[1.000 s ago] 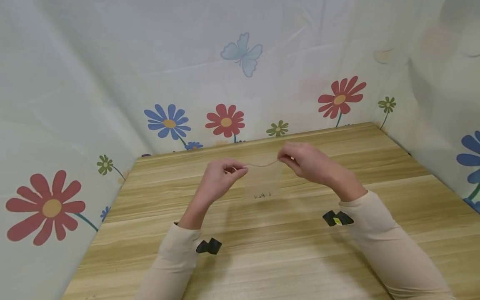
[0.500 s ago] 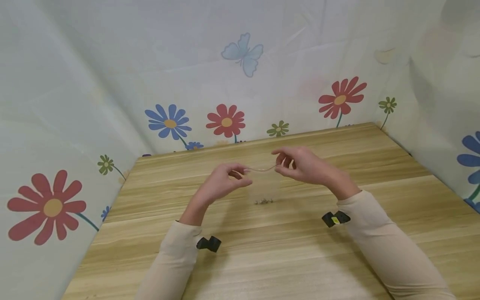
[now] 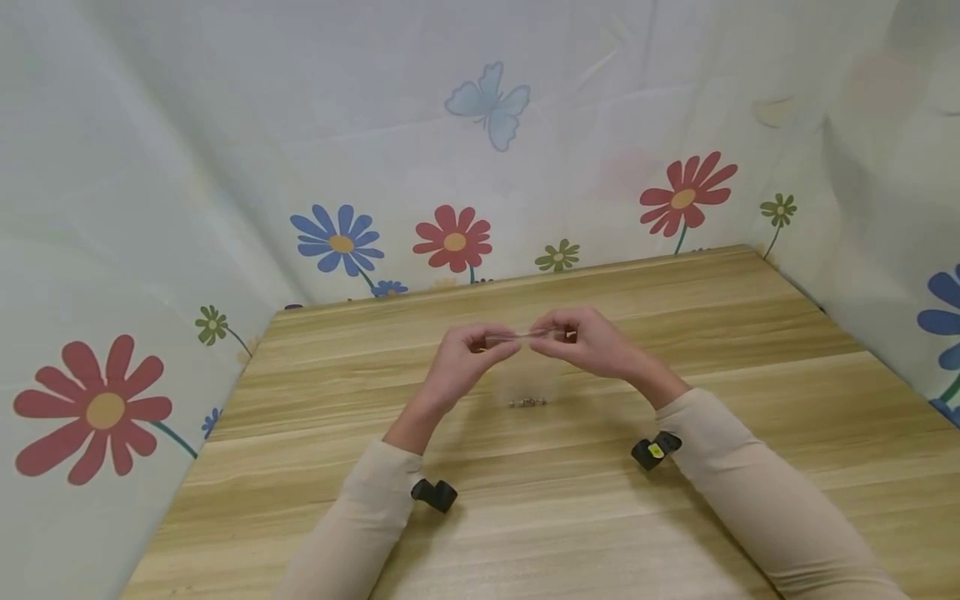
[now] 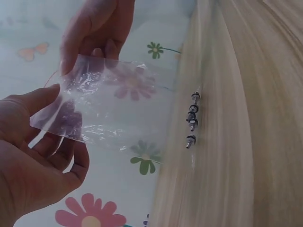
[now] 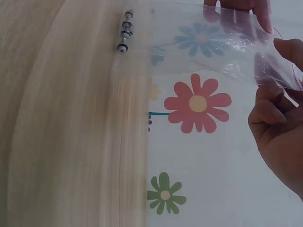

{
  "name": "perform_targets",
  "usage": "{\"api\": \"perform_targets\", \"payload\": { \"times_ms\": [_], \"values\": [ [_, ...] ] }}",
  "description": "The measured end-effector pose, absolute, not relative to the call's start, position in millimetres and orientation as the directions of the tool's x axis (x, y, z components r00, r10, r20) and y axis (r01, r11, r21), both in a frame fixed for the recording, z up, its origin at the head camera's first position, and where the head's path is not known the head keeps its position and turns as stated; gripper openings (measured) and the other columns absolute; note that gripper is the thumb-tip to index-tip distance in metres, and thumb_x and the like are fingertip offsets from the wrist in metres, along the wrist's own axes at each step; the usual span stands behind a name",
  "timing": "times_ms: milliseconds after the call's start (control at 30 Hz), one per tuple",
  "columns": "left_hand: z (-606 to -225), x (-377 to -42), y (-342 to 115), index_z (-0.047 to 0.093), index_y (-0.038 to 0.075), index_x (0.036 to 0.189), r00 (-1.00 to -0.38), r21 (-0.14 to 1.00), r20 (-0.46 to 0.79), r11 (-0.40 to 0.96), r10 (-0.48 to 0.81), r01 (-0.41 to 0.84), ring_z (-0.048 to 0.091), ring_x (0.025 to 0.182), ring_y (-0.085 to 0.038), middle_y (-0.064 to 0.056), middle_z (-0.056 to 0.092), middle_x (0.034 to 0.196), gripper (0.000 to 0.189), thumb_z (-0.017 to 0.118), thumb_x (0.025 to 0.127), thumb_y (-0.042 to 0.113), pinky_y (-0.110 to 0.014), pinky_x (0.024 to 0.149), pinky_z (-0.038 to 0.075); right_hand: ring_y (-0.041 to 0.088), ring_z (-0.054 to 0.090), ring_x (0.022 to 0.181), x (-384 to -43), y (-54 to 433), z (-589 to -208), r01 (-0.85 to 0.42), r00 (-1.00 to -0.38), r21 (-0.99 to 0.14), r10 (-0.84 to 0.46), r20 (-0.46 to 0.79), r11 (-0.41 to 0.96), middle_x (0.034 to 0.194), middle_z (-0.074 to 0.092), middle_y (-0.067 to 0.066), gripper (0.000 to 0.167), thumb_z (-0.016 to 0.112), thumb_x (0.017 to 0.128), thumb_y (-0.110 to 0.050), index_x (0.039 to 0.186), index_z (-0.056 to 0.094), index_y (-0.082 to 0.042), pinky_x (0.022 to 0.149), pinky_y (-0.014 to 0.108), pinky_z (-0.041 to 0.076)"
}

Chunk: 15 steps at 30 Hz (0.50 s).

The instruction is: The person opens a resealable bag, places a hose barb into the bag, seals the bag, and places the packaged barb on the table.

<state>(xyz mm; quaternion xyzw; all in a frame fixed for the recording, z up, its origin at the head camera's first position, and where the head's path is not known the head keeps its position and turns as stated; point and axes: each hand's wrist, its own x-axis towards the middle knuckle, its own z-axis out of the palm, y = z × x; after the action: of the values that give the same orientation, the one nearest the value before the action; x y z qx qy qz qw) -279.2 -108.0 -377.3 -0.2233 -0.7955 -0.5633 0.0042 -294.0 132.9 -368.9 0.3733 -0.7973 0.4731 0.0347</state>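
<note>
A clear plastic zip bag hangs upright between the two hands, with a thin red line along its top edge. My left hand pinches the bag's top edge near its left corner between thumb and fingers. Opposite it, my right hand pinches the same edge, the thumb tips close together at the middle. Several small metal bolt-like parts with dark rings lie in a row along the bag's bottom. Through the film the fingers behind it show in the right wrist view.
A wood-grain table lies beneath the hands. White cloth walls printed with flowers and a butterfly rise behind it and at both sides. Small black devices sit at the sleeve cuffs.
Both hands have come closer together along the bag's top edge. The right fingers, spread apart half a second ago, now press against the thumb. The bag has sunk slightly.
</note>
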Motion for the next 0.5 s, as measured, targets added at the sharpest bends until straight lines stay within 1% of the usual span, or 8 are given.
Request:
{"api": "perform_targets", "payload": {
  "times_ms": [133,233,400,500],
  "values": [
    [-380.4,-278.4,-103.9,0.076,0.013,0.112,-0.897,0.909,0.282,0.204,0.340,0.363,0.067,0.102,-0.023,-0.001,0.074,0.106,0.027,0.074,0.092,0.031,-0.038,0.086,0.052,0.013,0.042,0.055,-293.7,131.6,-369.9,-0.607,-0.734,-0.755,-0.541,0.412,0.248,0.084,0.067,0.007,0.014,0.068,0.096,-0.013,0.106,0.075,-0.008,0.053,0.027,0.037],
    [-383.7,-279.0,-100.9,0.076,0.009,0.111,-0.891,0.916,0.306,0.151,0.335,0.371,0.067,0.101,-0.021,-0.002,0.075,0.105,0.026,0.074,0.092,0.028,-0.037,0.088,0.053,0.012,0.039,0.055,-293.8,130.5,-370.7,-0.600,-0.738,-0.765,-0.531,0.417,0.233,0.085,0.067,0.009,0.012,0.067,0.097,-0.012,0.104,0.076,-0.009,0.053,0.027,0.035],
    [-387.6,-280.1,-96.7,0.077,0.005,0.109,-0.892,0.924,0.325,0.096,0.314,0.371,0.069,0.101,-0.020,-0.005,0.075,0.105,0.026,0.074,0.092,0.025,-0.037,0.091,0.053,0.012,0.046,0.060,-293.5,128.9,-371.2,-0.601,-0.735,-0.771,-0.526,0.428,0.212,0.091,0.069,0.010,0.012,0.066,0.096,-0.006,0.103,0.076,-0.003,0.056,0.027,0.039],
    [-388.6,-280.1,-95.9,0.077,0.005,0.109,-0.898,0.926,0.322,0.098,0.300,0.365,0.070,0.100,-0.020,-0.005,0.075,0.105,0.026,0.074,0.092,0.025,-0.037,0.090,0.053,0.012,0.051,0.065,-282.2,126.4,-358.7,-0.604,-0.732,-0.768,-0.529,0.429,0.214,0.093,0.070,0.012,0.012,0.065,0.096,-0.001,0.102,0.074,0.003,0.060,0.027,0.043]
  ]
}}
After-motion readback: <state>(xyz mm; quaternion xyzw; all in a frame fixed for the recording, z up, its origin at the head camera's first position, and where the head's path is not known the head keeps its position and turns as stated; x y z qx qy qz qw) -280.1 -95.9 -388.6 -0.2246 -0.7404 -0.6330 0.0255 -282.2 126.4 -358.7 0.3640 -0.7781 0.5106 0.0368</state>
